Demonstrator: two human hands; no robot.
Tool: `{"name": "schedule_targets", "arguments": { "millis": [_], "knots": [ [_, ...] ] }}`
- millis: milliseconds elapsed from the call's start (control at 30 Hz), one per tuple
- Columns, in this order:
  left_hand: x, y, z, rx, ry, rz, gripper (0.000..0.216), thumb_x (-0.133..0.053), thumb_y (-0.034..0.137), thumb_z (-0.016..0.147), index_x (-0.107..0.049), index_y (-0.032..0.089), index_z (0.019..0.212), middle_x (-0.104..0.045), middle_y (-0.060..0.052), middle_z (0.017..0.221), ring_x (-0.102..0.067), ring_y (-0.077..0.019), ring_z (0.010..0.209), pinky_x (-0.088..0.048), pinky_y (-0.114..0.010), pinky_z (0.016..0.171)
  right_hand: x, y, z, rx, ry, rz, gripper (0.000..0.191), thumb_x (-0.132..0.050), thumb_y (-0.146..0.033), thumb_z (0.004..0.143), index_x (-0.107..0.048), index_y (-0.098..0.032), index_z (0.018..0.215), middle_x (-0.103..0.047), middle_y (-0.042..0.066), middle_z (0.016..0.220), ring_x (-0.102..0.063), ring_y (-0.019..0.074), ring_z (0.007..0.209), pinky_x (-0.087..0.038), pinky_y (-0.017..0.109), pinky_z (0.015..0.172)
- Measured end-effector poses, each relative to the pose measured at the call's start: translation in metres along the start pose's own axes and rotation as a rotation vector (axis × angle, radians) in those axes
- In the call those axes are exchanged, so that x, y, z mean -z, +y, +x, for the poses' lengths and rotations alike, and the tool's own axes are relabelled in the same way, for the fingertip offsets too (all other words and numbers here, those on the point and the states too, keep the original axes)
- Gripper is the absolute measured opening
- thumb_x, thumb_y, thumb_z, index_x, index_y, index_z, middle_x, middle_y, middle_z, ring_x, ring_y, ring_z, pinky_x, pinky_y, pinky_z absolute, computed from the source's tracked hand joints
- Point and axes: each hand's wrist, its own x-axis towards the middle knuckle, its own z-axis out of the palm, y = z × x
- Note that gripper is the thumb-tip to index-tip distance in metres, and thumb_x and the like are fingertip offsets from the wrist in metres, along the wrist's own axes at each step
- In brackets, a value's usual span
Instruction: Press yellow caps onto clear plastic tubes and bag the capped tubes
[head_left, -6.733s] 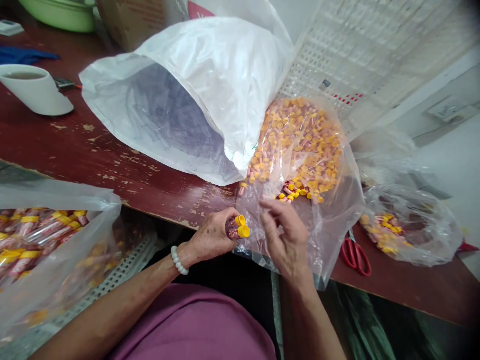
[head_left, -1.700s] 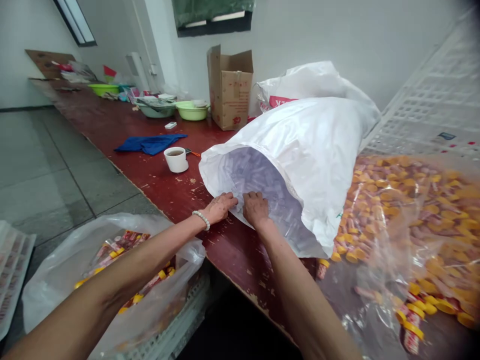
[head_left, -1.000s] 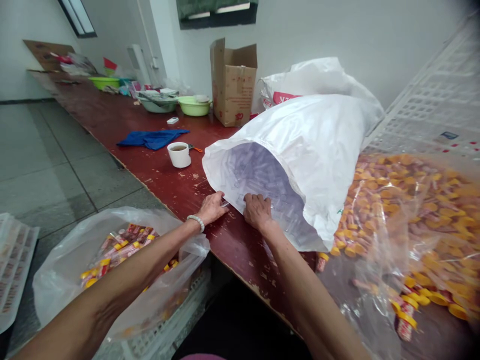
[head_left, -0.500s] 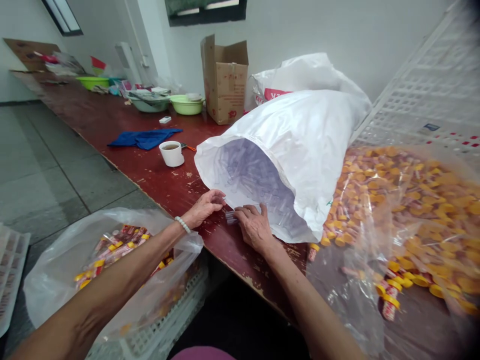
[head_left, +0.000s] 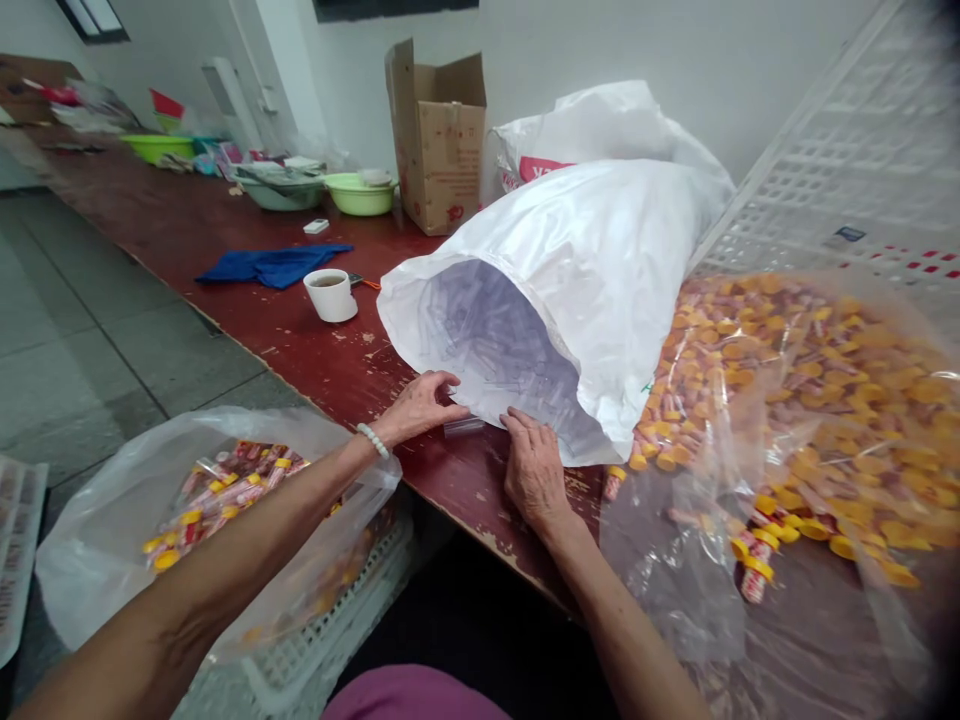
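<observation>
The clear tubes [head_left: 465,428] nearest you lie on the counter [head_left: 352,375], just in front of the lip of the white sack [head_left: 592,240]; more tubes [head_left: 491,340] are heaped loosely inside it. Your left hand [head_left: 415,408] is at the near tubes, its thumb and fingers apart with a gap between them; whether the thumb touches a tube is too small to tell. Your right hand [head_left: 535,472] is palm down, fingertips at the sack's lip; its thumb and underside are hidden, so you cannot tell whether its fingers grip anything.

Judging by their thin, see-through walls, the tubes should be very light, fairly stiff and slick, likely plastic. Expect them to roll on the counter and slide over one another. Take hold across the middle, thumb on one side and fingers on the other, pressing gently, since a hard squeeze could crack or dent a wall. For several at once, line them up side by side before you close on them.

The sack's lip looks soft and floppy, so it gives little support; press it flat from its front edge, where your right fingers already rest.
</observation>
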Motion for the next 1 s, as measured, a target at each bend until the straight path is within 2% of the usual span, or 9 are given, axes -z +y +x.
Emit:
{"name": "schedule_targets", "arguments": {
  "millis": [100, 200, 267, 367, 500, 667, 767, 867, 1000],
  "knots": [
    [-0.005, 0.01, -0.001, -0.103, -0.046, 0.221, 0.07, -0.07, 0.052, 0.061, -0.057, 0.012, 0.116, -0.059, -0.013, 0.111, -0.056, -0.0266, 0.1, -0.043, -0.036, 0.09, 0.006, 0.008, -0.008, -0.009, 0.028, 0.014, 0.042, -0.037, -0.002, 0.08, -0.051, -0.009, 0.119, -0.055, 0.016, 0.123, -0.049, 0.0254, 0.111, -0.041, 0.043, 0.095],
    [-0.009, 0.015, -0.003, -0.134, -0.09, 0.396, 0.074, -0.075, 0.052, 0.053, -0.058, 0.013, 0.113, -0.059, -0.015, 0.11, -0.055, -0.0305, 0.103, -0.041, -0.038, 0.091, 0.013, 0.006, -0.011, -0.023, 0.012, 0.043, 0.04, -0.04, -0.003, 0.079, -0.054, -0.011, 0.115, -0.056, 0.015, 0.121, -0.05, 0.0256, 0.109, -0.043, 0.043, 0.093],
    [-0.013, 0.015, -0.001, -0.126, -0.118, 0.438, 0.067, -0.077, 0.052, 0.05, -0.062, 0.015, 0.104, -0.061, -0.013, 0.102, -0.055, -0.0315, 0.1, -0.04, -0.038, 0.089, 0.019, 0.001, -0.013, -0.037, -0.001, 0.08, 0.038, -0.042, -0.004, 0.079, -0.054, -0.012, 0.114, -0.056, 0.015, 0.12, -0.051, 0.0252, 0.109, -0.044, 0.043, 0.093],
    [-0.016, 0.013, 0.004, -0.104, -0.175, 0.383, 0.048, -0.075, 0.05, 0.053, -0.064, 0.02, 0.089, -0.063, -0.007, 0.084, -0.058, -0.0272, 0.086, -0.042, -0.032, 0.077, 0.029, -0.007, -0.018, -0.062, -0.016, 0.162, 0.038, -0.041, -0.004, 0.08, -0.054, -0.014, 0.114, -0.055, 0.014, 0.121, -0.05, 0.0234, 0.112, -0.044, 0.042, 0.096],
    [-0.022, 0.012, 0.005, -0.098, -0.182, 0.318, 0.032, -0.074, 0.031, 0.053, -0.064, 0.022, 0.082, -0.062, -0.002, 0.068, -0.057, -0.0211, 0.067, -0.039, -0.027, 0.062, 0.039, -0.01, -0.026, -0.135, -0.012, 0.268, 0.04, -0.04, -0.003, 0.079, -0.053, -0.016, 0.114, -0.053, 0.013, 0.123, -0.049, 0.0211, 0.116, -0.043, 0.039, 0.1],
    [-0.03, 0.019, -0.009, -0.117, -0.132, 0.192, 0.025, -0.06, 0.018, 0.063, -0.06, 0.019, 0.088, -0.063, -0.001, 0.072, -0.057, -0.016, 0.065, -0.041, -0.025, 0.062, 0.038, -0.006, -0.024, -0.222, 0.045, 0.378, 0.038, -0.041, -0.006, 0.079, -0.053, -0.018, 0.113, -0.057, 0.011, 0.116, -0.052, 0.02, 0.113, -0.044, 0.039, 0.099],
    [-0.033, 0.028, -0.019, -0.125, -0.109, -0.057, 0.022, -0.059, 0.018, 0.066, -0.058, 0.016, 0.088, -0.062, -0.001, 0.078, -0.057, -0.0136, 0.069, -0.044, -0.023, 0.066, 0.038, -0.01, -0.017, -0.292, 0.074, 0.479, 0.036, -0.044, -0.012, 0.082, -0.051, -0.017, 0.116, -0.06, 0.011, 0.114, -0.055, 0.0198, 0.11, -0.046, 0.038, 0.096],
    [-0.036, 0.04, -0.028, -0.094, -0.09, -0.349, 0.021, -0.064, 0.017, 0.064, -0.058, 0.015, 0.084, -0.06, 0.0, 0.077, -0.055, -0.012, 0.07, -0.044, -0.023, 0.068, 0.041, -0.018, -0.012, -0.36, 0.048, 0.563, 0.037, -0.049, -0.021, 0.085, -0.05, -0.017, 0.122, -0.061, 0.011, 0.119, -0.057, 0.0202, 0.11, -0.048, 0.038, 0.093],
    [-0.048, 0.052, -0.037, -0.089, -0.149, -0.591, 0.028, -0.071, 0.019, 0.062, -0.057, 0.014, 0.085, -0.06, 0.0, 0.078, -0.055, -0.0119, 0.071, -0.045, -0.023, 0.068, 0.046, -0.03, -0.01, -0.269, 0.033, 0.531, 0.043, -0.05, -0.025, 0.087, -0.047, -0.017, 0.129, -0.06, 0.011, 0.122, -0.056, 0.0206, 0.112, -0.046, 0.038, 0.097]
  ]
}}
